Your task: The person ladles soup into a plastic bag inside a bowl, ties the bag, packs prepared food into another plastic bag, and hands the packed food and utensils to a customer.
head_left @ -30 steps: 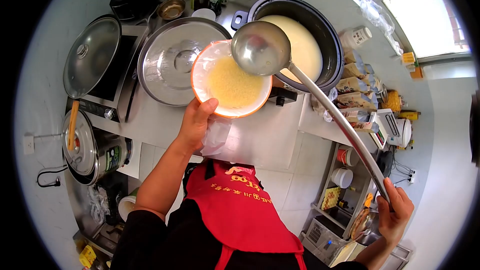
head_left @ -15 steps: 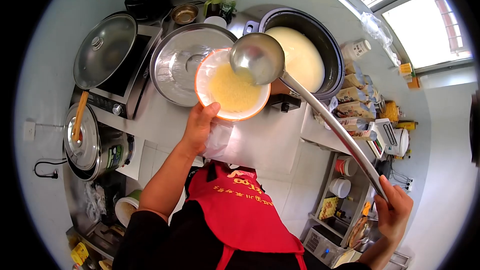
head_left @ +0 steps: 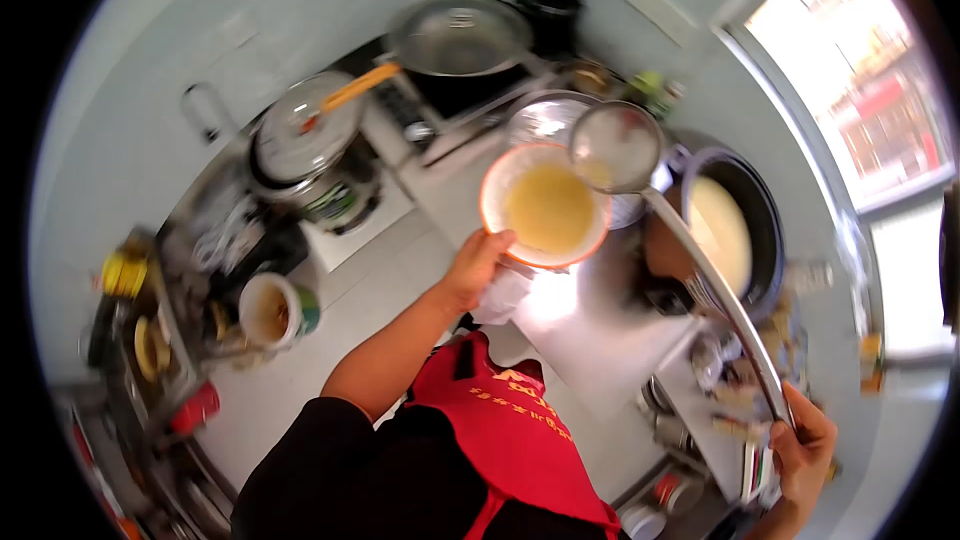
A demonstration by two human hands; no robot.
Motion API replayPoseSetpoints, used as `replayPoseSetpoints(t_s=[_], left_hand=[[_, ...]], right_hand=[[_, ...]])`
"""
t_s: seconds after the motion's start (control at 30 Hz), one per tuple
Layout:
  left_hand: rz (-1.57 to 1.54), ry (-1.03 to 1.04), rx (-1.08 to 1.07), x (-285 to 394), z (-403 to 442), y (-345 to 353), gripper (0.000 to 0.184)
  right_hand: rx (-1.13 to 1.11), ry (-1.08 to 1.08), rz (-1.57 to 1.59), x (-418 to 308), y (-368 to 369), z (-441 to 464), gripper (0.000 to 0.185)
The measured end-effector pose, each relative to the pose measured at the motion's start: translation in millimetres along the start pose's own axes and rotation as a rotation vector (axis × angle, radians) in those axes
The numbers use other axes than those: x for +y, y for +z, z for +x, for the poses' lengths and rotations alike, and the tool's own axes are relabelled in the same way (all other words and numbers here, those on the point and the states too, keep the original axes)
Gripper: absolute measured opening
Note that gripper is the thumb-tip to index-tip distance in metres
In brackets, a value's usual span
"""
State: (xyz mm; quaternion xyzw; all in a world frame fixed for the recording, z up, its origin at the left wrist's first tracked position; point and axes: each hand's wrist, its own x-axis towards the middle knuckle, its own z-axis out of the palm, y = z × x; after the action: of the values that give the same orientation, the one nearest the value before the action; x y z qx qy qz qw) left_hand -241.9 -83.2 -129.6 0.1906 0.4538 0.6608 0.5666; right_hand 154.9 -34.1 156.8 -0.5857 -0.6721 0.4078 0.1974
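Observation:
My left hand (head_left: 478,268) is closed on the near left rim of an orange-rimmed white bowl (head_left: 494,190), which holds a pale yellow liquid (head_left: 550,205). A whitish piece of plastic (head_left: 502,297) hangs below that hand. At the lower right my right hand (head_left: 805,450) grips the end of a long-handled metal ladle (head_left: 617,145). The ladle's bowl is over the far right rim of the bowl; whether they touch I cannot tell. Right of them stands a dark pot (head_left: 768,230) with creamy liquid (head_left: 722,230) inside. A metal tray (head_left: 545,118) lies partly hidden behind the bowl.
A lidded pan (head_left: 460,35) is on the cooktop (head_left: 440,110) at the back. To the left are a lidded pot (head_left: 305,130) with a wooden-handled utensil (head_left: 360,88) across it and a white bucket (head_left: 270,310). A blender (head_left: 560,0) stands near the back wall.
The whole view has swung to the left, with blur, so surroundings appear shifted right. Both hands still hold the bowl and ladle. The ladle has moved slightly off the liquid toward the rim.

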Motion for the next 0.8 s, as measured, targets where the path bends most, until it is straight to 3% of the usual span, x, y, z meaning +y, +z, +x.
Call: replayPoseSetpoints(t_s=[0.17,0.27,0.43,0.47,0.63,0.73,0.77,0.8], left_hand=[[-0.185,0.185,0.072,-3.2,-84.7,-50.0,0.039],[-0.200,0.237,0.238,-5.1,-143.9,-85.9,0.037],[-0.185,0.296,0.530,-12.9,-250.3,-142.3,0.039],[-0.205,0.330,0.513,-14.5,-271.4,-153.3,0.042],[-0.239,0.391,0.707,-22.5,-370.4,-198.6,0.050],[-0.243,0.447,0.841,-14.0,-420.6,-217.1,0.058],[-0.246,0.448,0.848,-13.2,-435.5,-226.1,0.058],[-0.252,0.467,0.883,-8.9,-449.1,-232.9,0.059]], right_hand=[[-0.179,-0.167,-0.027,-27.7,35.7,26.3,0.042],[-0.312,-0.251,-0.047,-57.7,78.4,39.5,0.043],[-0.595,-0.337,-0.162,-107.8,193.4,49.9,0.041],[-0.672,-0.259,-0.106,-121.4,223.4,42.6,0.041],[-0.891,-0.689,-0.348,-128.4,396.4,37.2,0.039],[-0.902,-0.882,-0.334,-114.5,506.4,4.2,0.038],[-0.851,-1.154,-0.233,-92.3,548.5,2.1,0.039],[-0.732,-1.439,-0.442,-86.3,578.3,-3.2,0.046]])
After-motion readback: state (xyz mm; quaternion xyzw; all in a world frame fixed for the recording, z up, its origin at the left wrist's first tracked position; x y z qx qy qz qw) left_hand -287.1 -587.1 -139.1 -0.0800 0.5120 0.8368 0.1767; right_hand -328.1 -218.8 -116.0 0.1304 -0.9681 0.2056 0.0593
